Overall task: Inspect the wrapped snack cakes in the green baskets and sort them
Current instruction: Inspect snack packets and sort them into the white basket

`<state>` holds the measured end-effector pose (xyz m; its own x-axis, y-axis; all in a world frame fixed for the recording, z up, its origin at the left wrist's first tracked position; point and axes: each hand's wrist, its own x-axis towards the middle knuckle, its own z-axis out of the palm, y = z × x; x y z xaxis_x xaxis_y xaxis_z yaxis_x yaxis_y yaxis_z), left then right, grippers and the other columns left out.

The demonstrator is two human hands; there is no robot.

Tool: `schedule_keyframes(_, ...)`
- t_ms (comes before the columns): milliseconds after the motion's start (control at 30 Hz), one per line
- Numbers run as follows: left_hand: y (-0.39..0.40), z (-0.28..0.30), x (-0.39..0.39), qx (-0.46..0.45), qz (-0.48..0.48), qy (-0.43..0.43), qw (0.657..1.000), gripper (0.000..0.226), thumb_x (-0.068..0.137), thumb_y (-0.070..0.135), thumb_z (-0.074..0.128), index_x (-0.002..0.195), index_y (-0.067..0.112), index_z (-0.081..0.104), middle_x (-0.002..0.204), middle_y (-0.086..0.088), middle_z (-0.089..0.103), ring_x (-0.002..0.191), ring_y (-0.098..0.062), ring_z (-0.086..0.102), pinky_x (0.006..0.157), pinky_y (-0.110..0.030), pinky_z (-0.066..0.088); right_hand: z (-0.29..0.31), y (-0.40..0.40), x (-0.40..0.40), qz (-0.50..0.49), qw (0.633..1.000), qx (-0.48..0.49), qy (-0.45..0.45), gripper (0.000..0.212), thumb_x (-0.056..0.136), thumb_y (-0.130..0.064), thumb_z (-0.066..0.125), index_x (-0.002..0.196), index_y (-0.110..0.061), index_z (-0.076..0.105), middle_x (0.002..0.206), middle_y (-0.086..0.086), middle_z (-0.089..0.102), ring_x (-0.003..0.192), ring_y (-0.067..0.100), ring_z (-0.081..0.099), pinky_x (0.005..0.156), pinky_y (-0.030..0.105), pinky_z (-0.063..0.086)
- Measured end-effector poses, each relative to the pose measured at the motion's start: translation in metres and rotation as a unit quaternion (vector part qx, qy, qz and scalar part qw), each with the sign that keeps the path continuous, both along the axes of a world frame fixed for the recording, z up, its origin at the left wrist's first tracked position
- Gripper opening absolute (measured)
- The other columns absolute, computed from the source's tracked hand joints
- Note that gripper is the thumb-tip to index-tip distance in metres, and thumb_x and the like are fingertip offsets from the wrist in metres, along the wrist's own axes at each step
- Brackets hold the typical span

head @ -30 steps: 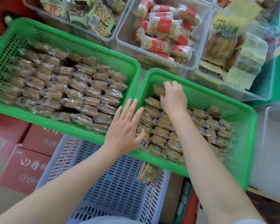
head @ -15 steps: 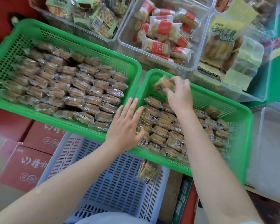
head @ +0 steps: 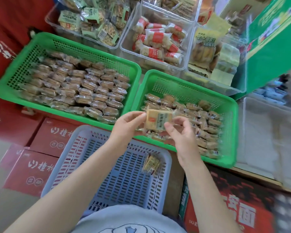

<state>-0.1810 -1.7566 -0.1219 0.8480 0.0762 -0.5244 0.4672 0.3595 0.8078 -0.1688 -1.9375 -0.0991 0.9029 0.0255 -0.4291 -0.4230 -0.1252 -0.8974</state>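
Holding one wrapped cake (head: 158,119) above the right green basket (head: 232,132), we pinch it with left hand (head: 126,126) and right hand (head: 180,133). It seems light and crumbly; gripping the flat sides, three and nine o'clock, looks safest.

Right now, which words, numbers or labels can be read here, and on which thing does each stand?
"143": red carton, lower right; the large white characters beside it are blurred.
Red boxes, left: white characters, partly cut off.
Yellow snack bag: green characters, too blurred.
Held snack cake: label too small.
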Motion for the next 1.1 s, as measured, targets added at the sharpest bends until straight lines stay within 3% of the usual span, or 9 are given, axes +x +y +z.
schedule_keyframes(100, 0.009, 0.007, -0.028, -0.079, 0.02, 0.012, 0.997, 0.034, 0.08, 0.029, 0.071, 0.108, 0.009, 0.069, 0.098, -0.01, 0.076, 0.088, -0.018, 0.071, 0.062, -0.025, 0.059, 0.011, 0.009, -0.026, 0.044, 0.999, 0.013, -0.013, 0.028, 0.093, -0.029, 0.068, 0.106, -0.012, 0.049, 0.095, 0.014, 0.07, 0.085, 0.028, 0.07, 0.072, 0.045, 0.057)
schedule_keyframes(167, 0.014, 0.012, -0.044, -0.089, 0.02, 0.011, 0.996, 0.039, 0.077, 0.029, 0.071, 0.109, 0.008, 0.068, 0.101, -0.013, 0.076, 0.088, -0.019, 0.071, 0.062, -0.026, 0.06, 0.018, 0.011, -0.04, 0.055, 0.998, 0.004, -0.021, 0.04, 0.086, -0.053, 0.067, 0.097, -0.019, 0.05, 0.105, 0.031, 0.06, 0.092, 0.043, 0.064, 0.075, 0.056, 0.054)
schedule_keyframes(267, 0.013, 0.02, -0.065, -0.099, 0.009, 0.014, 0.995, 0.039, 0.076, 0.024, 0.071, 0.109, 0.004, 0.068, 0.102, -0.014, 0.075, 0.085, -0.02, 0.072, 0.066, -0.029, 0.062, 0.024, 0.01, -0.06, 0.063, 0.997, -0.024, -0.026, 0.052, 0.081, -0.078, 0.054, 0.09, -0.028, 0.055, 0.103, 0.034, 0.056, 0.08, 0.043, 0.057, 0.072, 0.064, 0.048)
schedule_keyframes(333, 0.01, 0.025, -0.076, -0.107, -0.003, 0.017, 0.994, 0.041, 0.077, 0.022, 0.071, 0.11, 0.0, 0.067, 0.103, -0.017, 0.076, 0.085, -0.022, 0.073, 0.065, -0.029, 0.062, 0.03, 0.011, -0.071, 0.041, 0.998, -0.022, -0.042, 0.042, 0.092, -0.068, 0.047, 0.093, -0.028, 0.059, 0.097, 0.022, 0.065, 0.082, 0.036, 0.062, 0.07, 0.058, 0.051)
schedule_keyframes(467, 0.006, 0.034, -0.091, -0.089, -0.019, 0.028, 0.995, 0.022, 0.094, 0.013, 0.063, 0.11, -0.002, 0.067, 0.105, -0.02, 0.075, 0.088, -0.024, 0.074, 0.063, -0.028, 0.062, 0.033, 0.008, -0.085, 0.014, 0.993, -0.052, -0.106, 0.038, 0.104, -0.041, 0.041, 0.094, -0.007, 0.054, 0.078, -0.001, 0.062, 0.069, 0.009, 0.06, 0.058, 0.023, 0.048)
schedule_keyframes(600, 0.006, 0.041, -0.103, -0.001, -0.031, 0.027, 0.999, 0.016, 0.1, 0.006, 0.058, 0.11, 0.0, 0.069, 0.099, -0.015, 0.077, 0.088, -0.025, 0.074, 0.065, -0.03, 0.062, 0.031, 0.011, -0.101, 0.009, 0.959, -0.18, -0.219, 0.031, 0.106, -0.027, 0.042, 0.084, -0.007, 0.048, 0.069, -0.008, 0.051, 0.058, 0.002, 0.046, 0.05, 0.018, 0.035)
schedule_keyframes(767, 0.004, 0.048, -0.114, 0.084, -0.036, -0.005, 0.996, 0.011, 0.098, 0.004, 0.062, 0.104, 0.002, 0.071, 0.094, -0.01, 0.078, 0.085, -0.023, 0.077, 0.069, -0.029, 0.062, 0.032, 0.02, -0.114, -0.009, 0.887, -0.298, -0.353, 0.025, 0.105, -0.025, 0.043, 0.086, -0.01, 0.05, 0.059, -0.014, 0.043, 0.054, 0.009, 0.051, 0.039, 0.02, 0.031)
schedule_keyframes(900, 0.013, 0.054, -0.12, 0.058, -0.024, -0.027, 0.998, 0.013, 0.1, 0.007, 0.058, 0.101, -0.002, 0.067, 0.097, -0.014, 0.077, 0.089, -0.023, 0.074, 0.067, -0.027, 0.061, 0.04, 0.023, -0.118, -0.041, 0.897, -0.249, -0.363, 0.021, 0.104, -0.022, 0.047, 0.086, -0.012, 0.054, 0.06, -0.011, 0.047, 0.056, 0.018, 0.048, 0.044, 0.028, 0.033)
schedule_keyframes(1100, 0.02, 0.071, -0.124, -0.136, -0.032, -0.035, 0.99, 0.009, 0.098, 0.002, 0.056, 0.097, -0.002, 0.064, 0.094, -0.017, 0.064, 0.074, -0.015, 0.064, 0.062, -0.02, 0.057, 0.048, 0.027, -0.119, -0.14, 0.982, 0.008, -0.124, 0.028, 0.102, -0.037, 0.051, 0.077, -0.029, 0.062, 0.062, -0.001, 0.052, 0.049, 0.015, 0.041, 0.048, 0.026, 0.032)
